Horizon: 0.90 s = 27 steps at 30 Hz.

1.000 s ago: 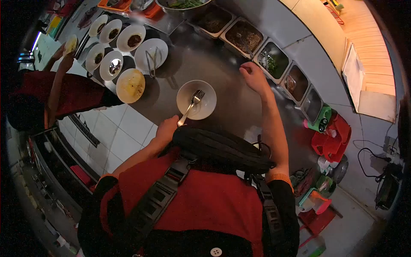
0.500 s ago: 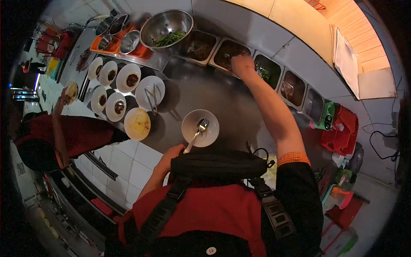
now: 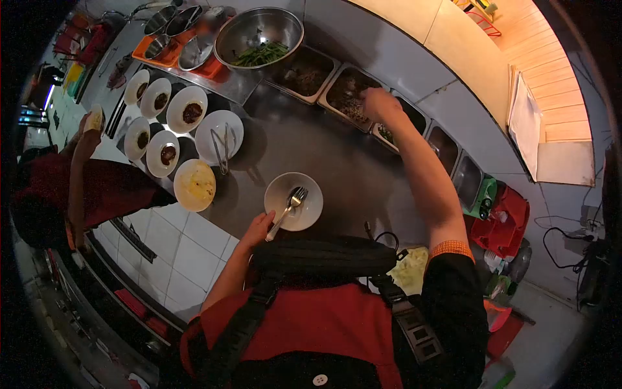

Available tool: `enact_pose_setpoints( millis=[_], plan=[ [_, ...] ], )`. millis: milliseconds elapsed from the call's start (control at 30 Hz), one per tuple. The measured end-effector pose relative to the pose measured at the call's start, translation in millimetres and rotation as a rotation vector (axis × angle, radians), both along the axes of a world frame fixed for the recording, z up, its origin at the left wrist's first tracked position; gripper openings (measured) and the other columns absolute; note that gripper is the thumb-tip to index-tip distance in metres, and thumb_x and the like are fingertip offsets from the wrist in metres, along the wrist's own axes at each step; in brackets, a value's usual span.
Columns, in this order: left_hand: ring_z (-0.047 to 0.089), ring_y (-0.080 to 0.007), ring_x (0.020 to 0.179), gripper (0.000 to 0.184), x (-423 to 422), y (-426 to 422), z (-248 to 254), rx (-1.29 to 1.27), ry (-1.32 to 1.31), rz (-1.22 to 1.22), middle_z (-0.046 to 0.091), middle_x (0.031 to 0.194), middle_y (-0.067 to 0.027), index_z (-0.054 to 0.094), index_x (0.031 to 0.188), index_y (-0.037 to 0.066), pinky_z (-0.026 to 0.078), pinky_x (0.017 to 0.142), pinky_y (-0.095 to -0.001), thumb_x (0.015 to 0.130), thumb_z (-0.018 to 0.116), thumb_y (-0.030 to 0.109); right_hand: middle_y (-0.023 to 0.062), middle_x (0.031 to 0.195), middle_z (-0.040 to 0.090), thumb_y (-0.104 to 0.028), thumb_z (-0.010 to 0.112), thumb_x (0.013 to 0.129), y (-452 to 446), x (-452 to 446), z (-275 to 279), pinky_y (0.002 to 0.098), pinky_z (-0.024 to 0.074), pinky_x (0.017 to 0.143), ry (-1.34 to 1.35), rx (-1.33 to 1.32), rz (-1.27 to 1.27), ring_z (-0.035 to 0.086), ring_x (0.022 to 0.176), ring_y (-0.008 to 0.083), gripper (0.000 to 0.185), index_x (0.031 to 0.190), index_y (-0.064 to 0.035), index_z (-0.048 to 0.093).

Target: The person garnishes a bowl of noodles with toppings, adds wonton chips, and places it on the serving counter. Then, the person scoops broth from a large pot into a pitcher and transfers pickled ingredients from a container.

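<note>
A white bowl (image 3: 310, 211) stands near the counter's front edge, with a fork (image 3: 297, 196) and a spoon lying in it, their handles over the near rim. My left hand (image 3: 260, 228) has its fingers closed at the bowl's left rim, next to those handles. Out over the row of steel food pans, my right hand (image 3: 382, 106) is closed, its fingertips pointing down at the right side of a pan of brown chopped food (image 3: 348, 97). Whatever the fingertips hold is hidden. Partly under my right forearm sits a pan with chopped greens (image 3: 387, 134).
Several white bowls with dark sauce (image 3: 192, 113) stand at left, beside a bowl holding tongs (image 3: 223, 146) and a yellow-stained bowl (image 3: 194, 187). A large steel bowl of green vegetables (image 3: 259, 39) is behind. At far left, a co-worker (image 3: 97, 188) holds a dish. A red basket (image 3: 502, 220) stands right.
My right hand has shifted slightly rightward along the pan of brown food. My left fingers have come up to the bowl's rim. The view has turned a little; the co-worker's arm has moved.
</note>
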<state>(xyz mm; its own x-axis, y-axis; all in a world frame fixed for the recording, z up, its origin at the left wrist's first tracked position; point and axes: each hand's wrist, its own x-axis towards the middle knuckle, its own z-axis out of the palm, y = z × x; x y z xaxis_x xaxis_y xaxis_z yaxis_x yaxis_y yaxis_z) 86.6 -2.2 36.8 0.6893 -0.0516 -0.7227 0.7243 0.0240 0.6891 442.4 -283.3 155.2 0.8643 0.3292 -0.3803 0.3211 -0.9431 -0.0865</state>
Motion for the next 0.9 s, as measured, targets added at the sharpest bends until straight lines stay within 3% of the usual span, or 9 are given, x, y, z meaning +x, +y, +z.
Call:
enact_pose_setpoints(
  millis=[100,233,300,400,533,600,633,700,900],
  plan=[
    [0.055,-0.0126,0.069,0.038,-2.3,-1.6,-11.4,0.381,-0.292,-0.214,0.060,0.083,-0.0056,0.060,0.091,0.002,0.043,0.063,-0.0263,0.095,0.048,0.038,0.0217,0.113,0.060,-0.007,0.057,0.078,10.3,-5.9,3.0,0.0450,0.0527,0.081,-0.027,-0.207,-0.009,0.059,0.106,0.0345,0.031,0.108,-0.0015,0.062],
    [0.059,-0.0162,0.072,0.038,-8.4,8.8,-47.6,0.629,-0.707,-0.301,0.064,0.085,-0.0082,0.061,0.093,0.000,0.045,0.064,-0.0270,0.095,0.046,0.035,0.0250,0.104,0.063,-0.014,0.052,0.084,12.7,-15.0,-2.2,0.0426,0.0511,0.082,0.010,-0.002,-0.047,0.061,0.100,0.0374,0.025,0.099,0.0020,0.065],
    [0.065,-0.0202,0.073,0.037,2.6,9.3,-28.3,0.229,-0.151,-0.079,0.066,0.090,-0.0115,0.060,0.101,0.000,0.047,0.064,-0.0276,0.096,0.042,0.032,0.0203,0.097,0.066,-0.011,0.055,0.077,4.3,4.3,-19.2,0.0412,0.0503,0.078,0.061,0.066,-0.029,0.063,0.094,0.0345,0.025,0.095,-0.0016,0.068],
    [0.067,-0.0217,0.076,0.035,16.8,-3.6,15.1,-0.282,-0.017,0.104,0.066,0.093,-0.0119,0.057,0.107,0.001,0.047,0.063,-0.0274,0.096,0.039,0.029,0.0157,0.093,0.068,-0.014,0.055,0.078,-9.0,19.5,-41.1,0.0393,0.0496,0.069,0.171,0.381,0.109,0.063,0.082,0.0310,0.028,0.101,-0.0022,0.068],
    [0.068,-0.0222,0.076,0.034,18.7,-4.5,17.8,-0.133,-0.099,0.008,0.067,0.092,-0.0108,0.054,0.112,0.001,0.046,0.061,-0.0269,0.096,0.037,0.027,0.0149,0.106,0.065,-0.011,0.048,0.085,-18.7,20.2,-41.9,0.0394,0.0486,0.067,0.266,0.244,0.142,0.062,0.094,0.0330,0.026,0.103,-0.0037,0.065],
    [0.067,-0.0214,0.075,0.035,16.8,-3.7,4.2,-0.291,-0.018,0.135,0.067,0.090,-0.0107,0.054,0.111,0.001,0.045,0.062,-0.0269,0.097,0.035,0.027,0.0063,0.090,0.068,-0.014,0.055,0.084,-39.5,26.9,-71.2,0.0270,0.0331,0.039,0.331,0.682,0.178,0.055,0.063,0.0107,0.019,0.093,-0.0024,0.067],
    [0.067,-0.0214,0.075,0.035,14.8,-2.9,3.5,-0.291,-0.021,0.142,0.067,0.090,-0.0107,0.054,0.111,0.001,0.045,0.062,-0.0269,0.097,0.035,0.027,0.0063,0.090,0.068,-0.014,0.055,0.084,-39.8,27.5,-69.7,0.0270,0.0331,0.039,0.333,0.681,0.185,0.055,0.063,0.0107,0.019,0.093,-0.0024,0.067],
    [0.067,-0.0225,0.074,0.040,13.6,-4.8,16.9,-0.307,-0.085,0.130,0.067,0.091,-0.0131,0.053,0.114,-0.003,0.047,0.068,-0.0299,0.098,0.034,0.029,0.0013,0.082,0.063,-0.012,0.051,0.086,-18.7,0.6,-14.5,0.0220,0.0230,0.037,0.602,0.707,-0.539,0.042,0.053,0.0038,0.017,0.091,-0.0034,0.065],
    [0.066,-0.0258,0.078,0.051,-5.1,0.4,26.4,-0.386,-0.037,0.310,0.067,0.098,-0.0193,0.046,0.122,-0.010,0.048,0.082,-0.0358,0.098,0.033,0.034,-0.0005,0.065,0.052,-0.014,0.050,0.089,-35.2,-10.9,-15.7,0.0249,0.0226,0.037,0.672,1.042,-0.667,0.026,0.041,0.0076,0.025,0.104,0.0020,0.063]
  ],
)
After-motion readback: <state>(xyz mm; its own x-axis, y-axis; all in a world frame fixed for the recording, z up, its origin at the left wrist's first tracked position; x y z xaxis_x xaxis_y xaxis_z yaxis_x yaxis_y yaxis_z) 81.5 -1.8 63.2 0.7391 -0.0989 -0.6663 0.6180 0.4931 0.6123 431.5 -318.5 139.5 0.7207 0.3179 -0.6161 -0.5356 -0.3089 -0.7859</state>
